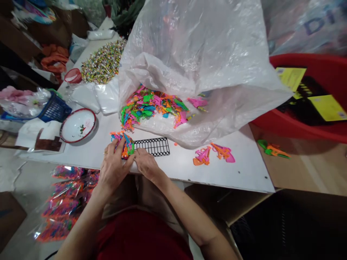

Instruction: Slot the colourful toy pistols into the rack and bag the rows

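Left hand (115, 159): fingers spread and curved over a bunch of coloured plastic pieces (124, 142), thumb at its near side, holding it against the counter (173, 169). Right hand (145, 162): fingers curled narrow beside the bunch, at the left end of a black grid (157, 146); cannot tell whether anything is pinched in it.

Edges: the counter's front edge runs just below both hands; its right front corner lies well apart from them. Beyond the bunch, the mouth of a large translucent bag (217, 39) limits reach forward. A strip of white surface shows right of the grid, up to the loose clusters. Leftward, a red-rimmed bowl (77, 126) stands near the left hand, a blue basket (56, 108) past it. A red tub (260, 119) bounds the far right.

Counts: hands, 2; grid, 1, lying flat; loose clusters (202, 156) on the counter right of the grid, 2; green-orange cluster (273, 148) on cardboard (306, 169), 1; bowl, 1; small red cup (73, 76), 1. Heaped pieces (151, 104) at the bag mouth: too many and overlapped to count. Filled packets (61, 206) below the counter: at least 4.
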`<state>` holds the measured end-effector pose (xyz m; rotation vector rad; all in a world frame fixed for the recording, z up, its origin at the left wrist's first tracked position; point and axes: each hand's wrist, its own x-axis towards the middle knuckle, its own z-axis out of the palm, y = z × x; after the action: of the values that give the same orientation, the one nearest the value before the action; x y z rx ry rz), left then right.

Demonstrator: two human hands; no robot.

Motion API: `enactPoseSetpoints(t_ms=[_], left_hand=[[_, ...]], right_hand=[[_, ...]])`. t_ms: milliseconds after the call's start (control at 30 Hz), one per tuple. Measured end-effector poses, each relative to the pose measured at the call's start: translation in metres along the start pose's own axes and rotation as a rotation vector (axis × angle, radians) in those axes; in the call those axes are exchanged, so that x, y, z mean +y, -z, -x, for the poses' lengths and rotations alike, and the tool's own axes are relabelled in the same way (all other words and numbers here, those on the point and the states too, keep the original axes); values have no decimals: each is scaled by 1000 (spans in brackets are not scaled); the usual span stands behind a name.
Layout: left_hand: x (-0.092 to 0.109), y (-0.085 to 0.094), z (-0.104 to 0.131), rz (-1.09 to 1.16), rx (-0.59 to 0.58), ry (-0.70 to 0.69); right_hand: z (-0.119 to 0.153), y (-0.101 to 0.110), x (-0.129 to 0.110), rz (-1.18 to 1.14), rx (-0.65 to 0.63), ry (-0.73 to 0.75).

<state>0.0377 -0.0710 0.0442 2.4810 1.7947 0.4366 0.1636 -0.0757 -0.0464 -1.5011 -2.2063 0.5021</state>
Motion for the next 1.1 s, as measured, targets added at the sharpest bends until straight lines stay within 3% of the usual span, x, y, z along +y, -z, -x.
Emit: enactPoseSetpoints(t_ms=[67, 133, 200, 267, 367, 433, 500, 667, 800, 1100], left_hand=[[-4, 11, -1, 59, 14, 8], [-9, 26, -8, 96, 124, 30], [-15, 39, -22, 77, 244, 28], [-24, 45, -43, 40, 238, -26], [-37, 39, -73, 104, -92, -160], [-41, 29, -85, 152, -294, -167], [-40, 21, -90, 141, -363, -111], [-32, 12, -89, 76, -341, -24], [-29, 7, -88, 76, -235, 10], [-29, 0, -83, 96, -149, 61]], right_hand=[[0, -5, 0, -19, 12, -17], [0, -10, 2, -38, 15, -23], [3, -13, 5, -92, 29, -20], [7, -12, 8, -220, 90, -35], [14, -5, 10, -488, 267, -66], [16, 3, 7, -585, 368, -34], [15, 10, 2, -586, 409, 33], [5, 4, -9, -500, 447, 141], [6, -7, -8, -437, 511, 189], [6, -13, -9, -394, 527, 195]])
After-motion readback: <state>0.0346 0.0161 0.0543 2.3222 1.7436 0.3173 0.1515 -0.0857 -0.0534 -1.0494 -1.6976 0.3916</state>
